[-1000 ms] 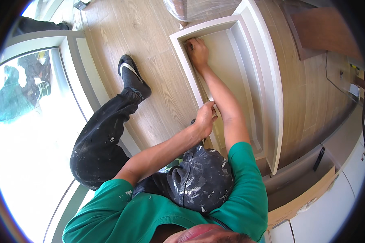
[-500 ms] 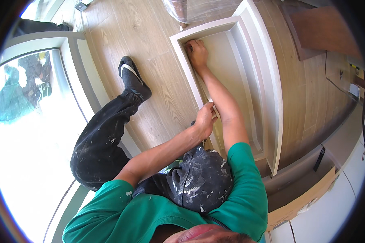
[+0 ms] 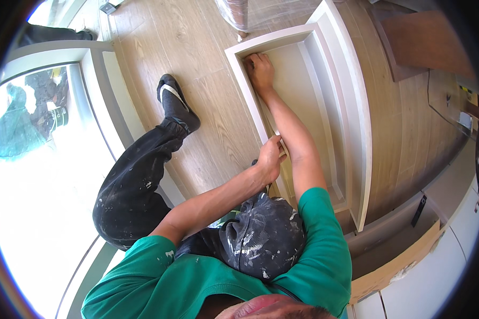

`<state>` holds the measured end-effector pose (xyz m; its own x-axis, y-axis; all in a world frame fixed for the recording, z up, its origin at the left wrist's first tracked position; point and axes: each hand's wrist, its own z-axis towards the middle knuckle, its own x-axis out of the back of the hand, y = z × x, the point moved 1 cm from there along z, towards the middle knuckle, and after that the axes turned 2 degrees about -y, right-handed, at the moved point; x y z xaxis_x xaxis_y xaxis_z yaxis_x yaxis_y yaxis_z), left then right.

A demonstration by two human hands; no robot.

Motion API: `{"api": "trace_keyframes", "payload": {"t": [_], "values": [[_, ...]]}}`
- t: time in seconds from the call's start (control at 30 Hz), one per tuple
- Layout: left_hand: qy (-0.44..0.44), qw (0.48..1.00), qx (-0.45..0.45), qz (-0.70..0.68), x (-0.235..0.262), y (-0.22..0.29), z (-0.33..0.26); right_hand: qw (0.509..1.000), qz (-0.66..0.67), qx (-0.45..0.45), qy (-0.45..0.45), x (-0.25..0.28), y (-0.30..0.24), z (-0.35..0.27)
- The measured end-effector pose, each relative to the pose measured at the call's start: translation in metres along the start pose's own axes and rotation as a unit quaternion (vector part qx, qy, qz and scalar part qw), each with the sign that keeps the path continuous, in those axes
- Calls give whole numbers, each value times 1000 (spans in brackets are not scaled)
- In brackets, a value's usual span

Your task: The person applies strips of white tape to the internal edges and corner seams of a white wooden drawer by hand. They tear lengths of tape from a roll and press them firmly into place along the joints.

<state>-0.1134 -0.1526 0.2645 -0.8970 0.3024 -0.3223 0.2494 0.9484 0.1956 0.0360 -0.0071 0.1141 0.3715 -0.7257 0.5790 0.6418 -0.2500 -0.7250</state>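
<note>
A pale drawer with a taller front panel along its right side lies on the floor in front of me. Inside its far left corner, my right hand is closed, with the fingertips pressed close to the wall. What those fingers pinch, if anything, is hidden. My left hand is closed over the rim of the drawer's near left wall, its fingers curled to the inner side. The right forearm passes over the drawer bottom, just beside the left hand.
My sandalled foot stands on the wood floor left of the drawer. A bright glass door is at the left. Brown wooden furniture stands far right, plastic-wrapped furniture beyond. An open cabinet compartment lies lower right.
</note>
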Motion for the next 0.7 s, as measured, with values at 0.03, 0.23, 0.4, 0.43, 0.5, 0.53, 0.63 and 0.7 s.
{"api": "trace_keyframes", "payload": {"t": [0.03, 0.23, 0.4, 0.43, 0.5, 0.53, 0.63, 0.7], "values": [[0, 1000, 1, 0, 0, 0, 0, 1000, 0, 0, 1, 1, 0, 0], [2, 1000, 3, 2, 0, 1, 0, 1000, -2, -6, -7, 2, -2, 1], [4, 1000, 2, -2, -2, 2, -2, 1000, -12, -7, -4, 0, -1, 0], [4, 1000, 3, -2, -2, 3, -2, 1000, -15, -5, -3, 0, 0, -1], [3, 1000, 4, -3, -2, 3, -2, 1000, -15, -2, -2, -1, 1, -1], [3, 1000, 5, -3, -2, 4, -2, 1000, -13, -2, -3, -2, 2, -1], [7, 1000, 5, -7, -2, 4, -2, 999, -37, 13, 1, -2, 3, -2], [13, 1000, 4, -11, -4, 4, -3, 998, -53, 18, -5, 0, 2, -2]]}}
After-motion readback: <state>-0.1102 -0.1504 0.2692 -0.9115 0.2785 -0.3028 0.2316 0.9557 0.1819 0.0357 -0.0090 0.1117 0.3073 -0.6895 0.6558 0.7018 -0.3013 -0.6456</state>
